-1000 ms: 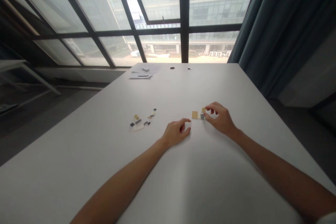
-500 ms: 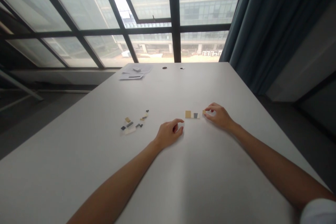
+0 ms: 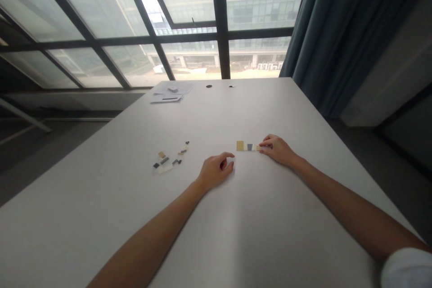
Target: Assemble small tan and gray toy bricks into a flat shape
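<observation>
At the middle right of the table, a tan square piece with a grid of bumps, like a building-brick plate point(image 3: 239, 146), begins a short row. Beside it lies a dark grey piece point(image 3: 249, 147) with pale material around it. My right hand point(image 3: 277, 149) pinches a small tan piece point(image 3: 258, 148) at the row's right end, its far part hidden by the fingers. Whether that piece touches its neighbour I cannot tell. Just below and left of the row, my left hand point(image 3: 216, 171) rests on the table, thumb and forefinger apart, holding nothing.
Several loose small pieces point(image 3: 164, 161), tan, grey, black and white, lie scattered left of my left hand. Papers point(image 3: 167, 97) with small items on them lie at the far left of the white table point(image 3: 216, 117). Two round holes sit near the far edge, below the windows.
My right hand has shifted slightly left and down, bringing the small tan piece closer to the row. My left hand keeps its pose. The whole view has moved a little.
</observation>
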Demonstrator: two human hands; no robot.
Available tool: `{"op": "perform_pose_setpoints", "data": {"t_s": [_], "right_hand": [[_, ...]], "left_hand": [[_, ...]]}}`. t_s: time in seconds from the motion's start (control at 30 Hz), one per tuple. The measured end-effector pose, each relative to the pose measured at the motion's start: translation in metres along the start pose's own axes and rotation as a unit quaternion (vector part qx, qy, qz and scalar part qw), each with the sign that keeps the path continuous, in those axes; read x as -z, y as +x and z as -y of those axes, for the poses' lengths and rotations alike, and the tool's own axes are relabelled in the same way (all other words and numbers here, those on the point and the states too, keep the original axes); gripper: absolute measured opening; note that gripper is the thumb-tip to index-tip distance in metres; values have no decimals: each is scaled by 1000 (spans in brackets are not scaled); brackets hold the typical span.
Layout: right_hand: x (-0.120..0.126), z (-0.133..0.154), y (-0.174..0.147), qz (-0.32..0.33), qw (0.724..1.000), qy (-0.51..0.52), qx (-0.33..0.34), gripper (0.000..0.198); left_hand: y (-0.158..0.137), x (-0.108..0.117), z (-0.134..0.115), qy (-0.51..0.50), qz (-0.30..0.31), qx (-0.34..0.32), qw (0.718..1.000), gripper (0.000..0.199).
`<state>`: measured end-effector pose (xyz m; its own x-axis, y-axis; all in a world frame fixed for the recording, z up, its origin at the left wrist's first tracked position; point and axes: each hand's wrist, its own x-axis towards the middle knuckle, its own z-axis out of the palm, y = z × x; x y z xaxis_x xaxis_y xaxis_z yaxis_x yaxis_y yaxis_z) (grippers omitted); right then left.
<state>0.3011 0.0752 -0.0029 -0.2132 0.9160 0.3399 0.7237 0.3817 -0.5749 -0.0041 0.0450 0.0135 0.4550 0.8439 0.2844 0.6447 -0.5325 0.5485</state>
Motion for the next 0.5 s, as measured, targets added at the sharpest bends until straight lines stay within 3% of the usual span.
{"op": "perform_pose_setpoints", "data": {"t_s": [0.5], "right_hand": [[-4, -1, 0, -12, 1000, -1, -19, 13]], "left_hand": [[0, 1, -1, 1, -4, -3, 1000, 24]]}}
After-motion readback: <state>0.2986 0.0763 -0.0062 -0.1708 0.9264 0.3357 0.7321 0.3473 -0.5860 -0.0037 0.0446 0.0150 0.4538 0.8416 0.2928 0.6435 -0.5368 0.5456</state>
